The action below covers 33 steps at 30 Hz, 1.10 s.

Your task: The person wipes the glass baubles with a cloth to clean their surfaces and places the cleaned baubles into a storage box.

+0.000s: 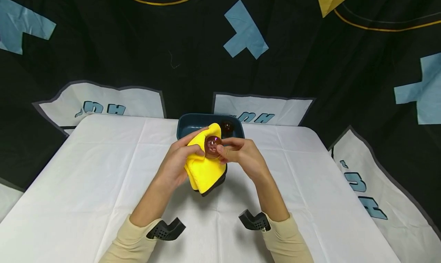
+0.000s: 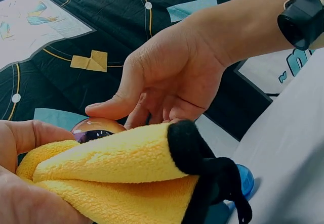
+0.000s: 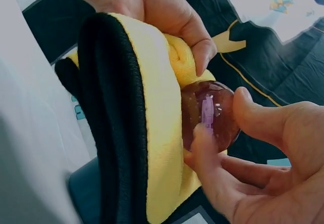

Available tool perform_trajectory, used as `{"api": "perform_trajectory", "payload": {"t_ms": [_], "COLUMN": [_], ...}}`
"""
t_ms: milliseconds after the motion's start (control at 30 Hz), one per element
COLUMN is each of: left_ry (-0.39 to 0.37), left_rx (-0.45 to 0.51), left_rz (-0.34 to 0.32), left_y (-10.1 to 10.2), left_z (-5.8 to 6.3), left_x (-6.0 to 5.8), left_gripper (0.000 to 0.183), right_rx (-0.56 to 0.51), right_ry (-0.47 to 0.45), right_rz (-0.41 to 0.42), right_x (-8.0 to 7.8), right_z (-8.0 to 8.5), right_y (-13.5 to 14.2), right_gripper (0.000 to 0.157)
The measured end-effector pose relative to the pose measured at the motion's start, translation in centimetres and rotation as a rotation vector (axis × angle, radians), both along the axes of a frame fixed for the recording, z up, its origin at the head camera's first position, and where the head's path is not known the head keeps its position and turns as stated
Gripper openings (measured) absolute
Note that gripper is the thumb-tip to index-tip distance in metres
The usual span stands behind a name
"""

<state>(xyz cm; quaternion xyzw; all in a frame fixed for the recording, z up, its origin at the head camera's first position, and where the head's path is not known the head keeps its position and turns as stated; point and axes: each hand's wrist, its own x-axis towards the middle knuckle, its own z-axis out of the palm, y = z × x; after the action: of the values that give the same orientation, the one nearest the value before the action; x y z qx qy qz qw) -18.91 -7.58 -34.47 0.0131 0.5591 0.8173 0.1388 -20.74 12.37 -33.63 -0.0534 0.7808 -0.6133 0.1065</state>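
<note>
A yellow cloth [image 1: 206,173] with a black underside is gripped by my left hand [image 1: 173,163], its thumb on the near face and its fingers behind. Against the yellow side sits a see-through reddish ball [image 1: 213,146] with a small purple piece inside, seen clearly in the right wrist view. My right hand [image 1: 242,156] pinches this ball between thumb and fingers. Cloth hides part of the ball in the left wrist view, where the right thumb rests on its top. Both hands are above the table, just in front of a dark blue bin [image 1: 193,119].
Inside the bin lies a dark brownish ball [image 1: 226,128]. A shiny blue round thing [image 2: 246,179] shows past the cloth in the left wrist view. White cloth covers the table [image 1: 103,178], and a black printed curtain [image 1: 193,56] hangs behind it.
</note>
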Motion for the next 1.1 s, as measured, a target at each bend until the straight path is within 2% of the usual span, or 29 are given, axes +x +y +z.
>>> {"api": "perform_trajectory", "payload": {"t_ms": [67,200,300,400,500,633,733,833,1000,1100], "left_ry": [0.007,0.007,-0.005,-0.009,0.003,0.026,0.033,0.032,0.015,0.001], "left_rx": [0.001,0.007,0.013,0.008,-0.022,-0.076,-0.094,-0.09,-0.047,-0.034], "left_rz": [0.004,0.007,0.011,0.016,0.013,0.011,0.014,0.017,0.019,0.019], "left_y": [0.0,-0.1,-0.24,-0.32,-0.27,-0.11,-0.05,-0.07,-0.25,-0.31], "left_z": [-0.01,-0.04,0.03,0.19,0.25,0.24,0.3,0.35,0.27,0.2], "left_x": [0.01,-0.01,0.0,0.0,0.0,0.09,0.17,0.19,0.04,-0.04], "left_gripper": [0.066,0.066,0.067,0.068,0.068,0.068,0.069,0.07,0.071,0.07], "right_rx": [-0.003,-0.075,-0.168,-0.205,-0.166,-0.051,-0.008,-0.051,-0.17,-0.163], "right_ry": [0.016,0.066,0.059,0.031,0.029,0.028,0.019,0.031,0.036,0.033], "right_rz": [0.005,0.04,0.087,0.104,0.072,0.014,0.014,0.028,0.098,0.115], "right_x": [-0.07,-0.1,-0.04,-0.06,-0.06,0.03,0.02,0.05,0.26,0.33], "right_z": [-0.01,-0.11,-0.06,0.05,0.13,0.1,0.06,0.06,0.23,0.37], "right_y": [-0.09,-0.22,-0.12,0.07,0.21,0.23,0.2,0.13,0.16,0.31], "right_gripper": [0.039,0.041,0.044,0.048,0.051,0.04,0.037,0.039,0.047,0.051]}}
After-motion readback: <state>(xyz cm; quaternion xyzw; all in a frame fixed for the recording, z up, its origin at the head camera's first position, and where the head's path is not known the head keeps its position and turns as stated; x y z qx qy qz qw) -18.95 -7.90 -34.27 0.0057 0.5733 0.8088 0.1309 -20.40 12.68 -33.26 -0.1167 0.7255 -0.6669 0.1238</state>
